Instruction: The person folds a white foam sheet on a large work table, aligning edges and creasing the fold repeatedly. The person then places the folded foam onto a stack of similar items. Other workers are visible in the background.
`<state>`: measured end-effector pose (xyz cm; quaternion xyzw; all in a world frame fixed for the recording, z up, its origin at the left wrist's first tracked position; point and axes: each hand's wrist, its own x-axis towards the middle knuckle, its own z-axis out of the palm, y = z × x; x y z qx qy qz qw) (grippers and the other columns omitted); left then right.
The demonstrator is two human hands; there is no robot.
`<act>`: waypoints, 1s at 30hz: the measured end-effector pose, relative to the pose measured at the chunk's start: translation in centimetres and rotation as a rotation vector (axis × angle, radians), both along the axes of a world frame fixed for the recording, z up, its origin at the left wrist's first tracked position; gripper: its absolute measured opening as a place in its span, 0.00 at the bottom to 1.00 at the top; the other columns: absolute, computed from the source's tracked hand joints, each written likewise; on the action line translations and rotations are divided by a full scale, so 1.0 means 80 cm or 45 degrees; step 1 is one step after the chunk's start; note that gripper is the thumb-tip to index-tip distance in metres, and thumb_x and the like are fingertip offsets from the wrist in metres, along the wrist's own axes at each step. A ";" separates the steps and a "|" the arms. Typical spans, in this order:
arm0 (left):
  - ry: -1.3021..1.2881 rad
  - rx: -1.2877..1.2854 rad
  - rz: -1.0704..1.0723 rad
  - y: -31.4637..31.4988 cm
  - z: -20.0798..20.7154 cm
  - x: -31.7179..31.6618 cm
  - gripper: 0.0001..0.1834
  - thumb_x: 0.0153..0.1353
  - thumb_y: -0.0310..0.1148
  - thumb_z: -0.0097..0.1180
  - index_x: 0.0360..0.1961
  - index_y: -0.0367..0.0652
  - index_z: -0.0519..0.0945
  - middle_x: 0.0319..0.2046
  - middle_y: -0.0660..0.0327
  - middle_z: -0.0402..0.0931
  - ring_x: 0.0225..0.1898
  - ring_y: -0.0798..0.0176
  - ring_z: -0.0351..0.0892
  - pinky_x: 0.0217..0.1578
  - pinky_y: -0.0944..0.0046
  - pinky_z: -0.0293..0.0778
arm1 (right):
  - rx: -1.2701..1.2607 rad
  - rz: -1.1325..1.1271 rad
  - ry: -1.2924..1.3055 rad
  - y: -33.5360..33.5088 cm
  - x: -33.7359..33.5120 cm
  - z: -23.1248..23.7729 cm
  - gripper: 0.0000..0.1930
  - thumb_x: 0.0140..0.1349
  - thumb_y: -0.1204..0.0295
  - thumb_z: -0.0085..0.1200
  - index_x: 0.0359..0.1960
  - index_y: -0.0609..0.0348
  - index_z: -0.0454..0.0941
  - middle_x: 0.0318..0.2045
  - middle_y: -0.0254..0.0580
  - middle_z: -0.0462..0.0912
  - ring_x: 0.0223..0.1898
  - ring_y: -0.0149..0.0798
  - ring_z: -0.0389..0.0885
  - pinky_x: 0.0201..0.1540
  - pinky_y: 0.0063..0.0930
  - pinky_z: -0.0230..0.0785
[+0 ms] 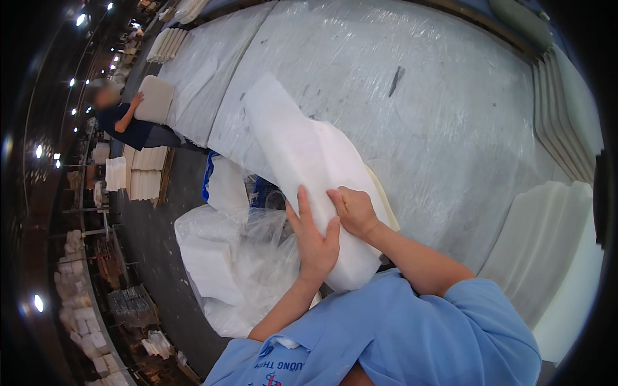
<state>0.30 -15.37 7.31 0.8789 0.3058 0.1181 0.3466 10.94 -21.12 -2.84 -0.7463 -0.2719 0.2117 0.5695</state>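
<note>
A long white foam pad (283,135) slants across the front of the wrapped table, its lower end against my body. My left hand (315,244) lies on it with fingers stretched out and thumb apart. Higher up and to the right, my right hand (354,211) is closed on the pad, thumb on top and fingers curled. Behind this pad rests a second white foam piece (341,151). A pale yellow sheet edge (384,199) sticks out beneath it.
The table (450,83) is covered in clear plastic film. White foam pieces (209,267) sit in a clear plastic bag on the left, near a blue crate (261,192). Foam sheets (547,225) stand at the right. Another person (122,119) handles a foam block (154,100) at the far left.
</note>
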 end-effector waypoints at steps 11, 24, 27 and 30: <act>-0.029 0.092 0.005 0.024 -0.013 -0.030 0.48 0.67 0.32 0.60 0.82 0.44 0.46 0.74 0.22 0.40 0.75 0.22 0.49 0.72 0.40 0.56 | -0.056 0.005 -0.171 0.022 -0.007 -0.029 0.23 0.78 0.56 0.46 0.29 0.61 0.77 0.25 0.60 0.82 0.30 0.65 0.82 0.37 0.55 0.74; -0.102 0.057 -0.012 0.021 -0.014 -0.034 0.48 0.67 0.33 0.59 0.82 0.44 0.45 0.75 0.23 0.41 0.78 0.23 0.41 0.74 0.39 0.52 | -0.082 0.108 0.289 -0.083 -0.044 -0.009 0.22 0.77 0.54 0.46 0.36 0.63 0.77 0.32 0.61 0.82 0.37 0.60 0.82 0.42 0.51 0.71; -0.073 0.068 -0.012 0.018 -0.010 -0.028 0.48 0.68 0.33 0.59 0.82 0.44 0.44 0.75 0.23 0.40 0.78 0.22 0.40 0.74 0.39 0.52 | -0.094 0.013 -0.026 -0.078 -0.082 0.016 0.23 0.77 0.53 0.46 0.35 0.63 0.74 0.31 0.63 0.81 0.40 0.61 0.82 0.44 0.52 0.71; -0.074 -0.003 0.028 0.013 -0.006 -0.027 0.49 0.68 0.33 0.59 0.82 0.44 0.44 0.75 0.23 0.40 0.78 0.23 0.40 0.74 0.39 0.52 | -0.097 0.078 0.036 -0.078 -0.088 0.034 0.22 0.78 0.54 0.44 0.34 0.61 0.72 0.29 0.63 0.81 0.38 0.65 0.82 0.42 0.56 0.70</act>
